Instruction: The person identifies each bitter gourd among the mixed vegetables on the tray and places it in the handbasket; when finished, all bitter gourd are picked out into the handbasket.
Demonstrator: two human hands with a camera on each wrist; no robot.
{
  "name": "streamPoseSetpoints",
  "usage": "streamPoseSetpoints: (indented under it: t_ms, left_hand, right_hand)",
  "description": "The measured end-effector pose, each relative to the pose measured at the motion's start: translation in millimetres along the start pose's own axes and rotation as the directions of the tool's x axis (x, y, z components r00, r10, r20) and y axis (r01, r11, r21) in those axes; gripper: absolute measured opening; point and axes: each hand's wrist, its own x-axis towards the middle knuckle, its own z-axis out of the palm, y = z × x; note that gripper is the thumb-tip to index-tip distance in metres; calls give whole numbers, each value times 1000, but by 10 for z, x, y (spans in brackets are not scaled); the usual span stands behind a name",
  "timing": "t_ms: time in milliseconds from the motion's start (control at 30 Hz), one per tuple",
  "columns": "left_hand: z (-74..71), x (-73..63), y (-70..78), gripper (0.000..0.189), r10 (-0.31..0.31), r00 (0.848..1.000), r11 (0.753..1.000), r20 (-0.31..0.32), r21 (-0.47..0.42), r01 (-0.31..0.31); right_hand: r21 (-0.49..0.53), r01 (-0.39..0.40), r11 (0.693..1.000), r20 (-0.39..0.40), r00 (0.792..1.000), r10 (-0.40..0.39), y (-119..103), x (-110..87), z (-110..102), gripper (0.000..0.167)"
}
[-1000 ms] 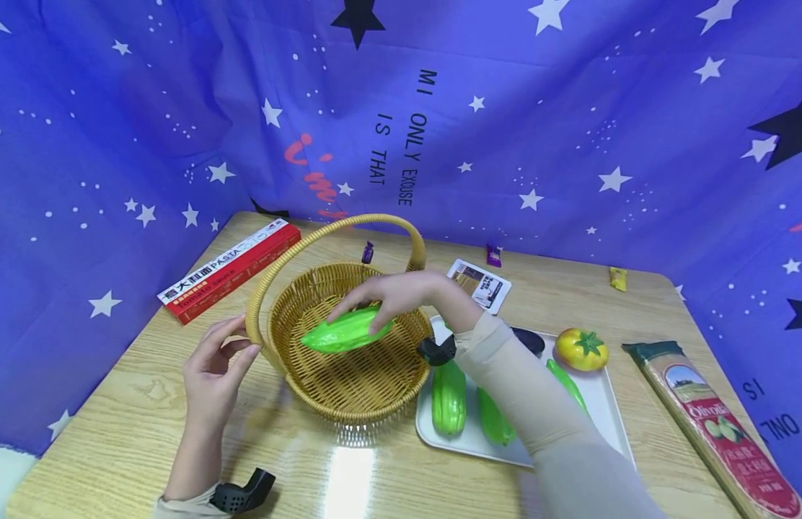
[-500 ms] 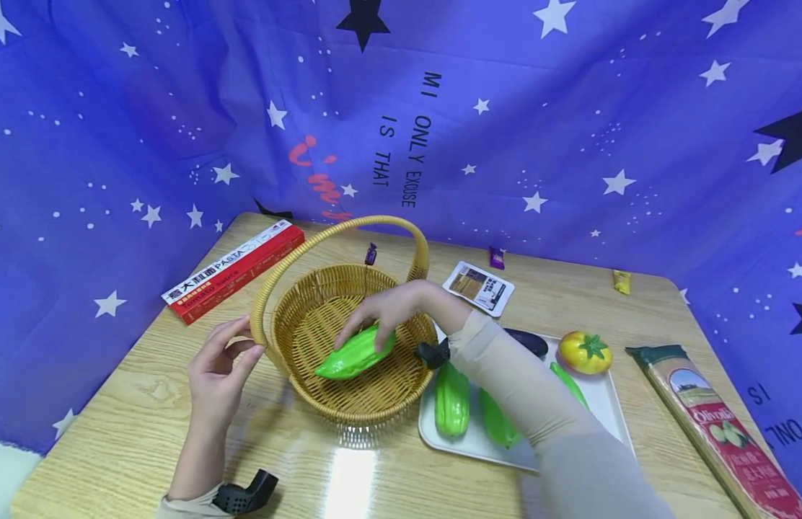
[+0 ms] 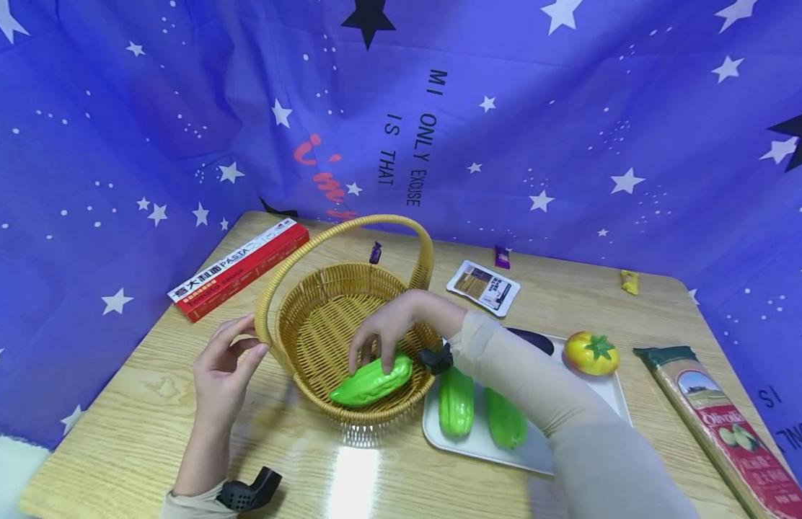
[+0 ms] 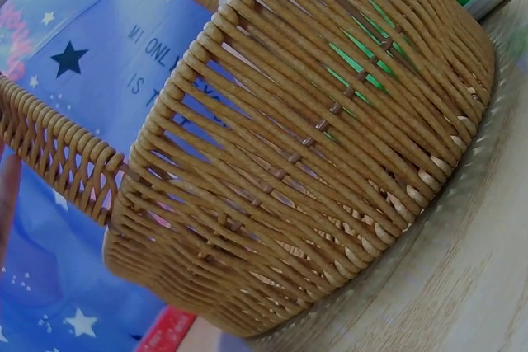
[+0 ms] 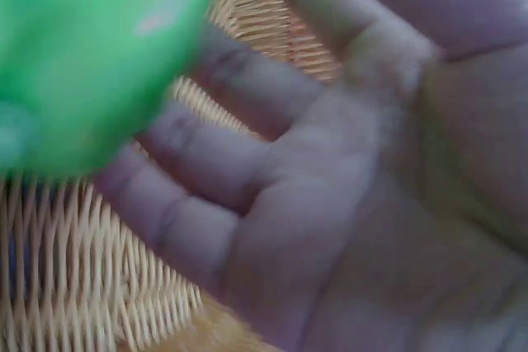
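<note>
A green ridged bitter melon (image 3: 368,386) lies low inside the round wicker basket (image 3: 323,321), near its front right wall. My right hand (image 3: 394,324) reaches down over the rim and holds the melon from above with thumb and fingers. In the right wrist view the curled fingers touch the melon's side (image 5: 91,55), with basket weave behind. At the basket's left, my left hand (image 3: 222,375) pinches the lower end of the arched handle (image 3: 265,310) between thumb and fingers. Through the weave, the left wrist view shows slivers of green.
Right of the basket, a white tray (image 3: 611,393) bears two green melons (image 3: 456,404), a dark eggplant (image 3: 537,340) and a yellow tomato (image 3: 591,353). Around stand a red pasta box (image 3: 241,270), a spaghetti bag (image 3: 725,425), a white packet (image 3: 485,287) and small wrapped candies (image 3: 375,252).
My right hand has lowered the bitter melon into the basket, shifting it right and toward the front wall. The left hand has stayed on the handle.
</note>
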Motion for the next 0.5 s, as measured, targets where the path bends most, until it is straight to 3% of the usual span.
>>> streamPoseSetpoints:
  t_ms: [500]
  left_hand:
    - [-10, -11, -14, 44, 4, 1000, 1000, 7, 4, -4]
  right_hand:
    - [33, 3, 999, 66, 998, -5, -21, 78, 36, 39]
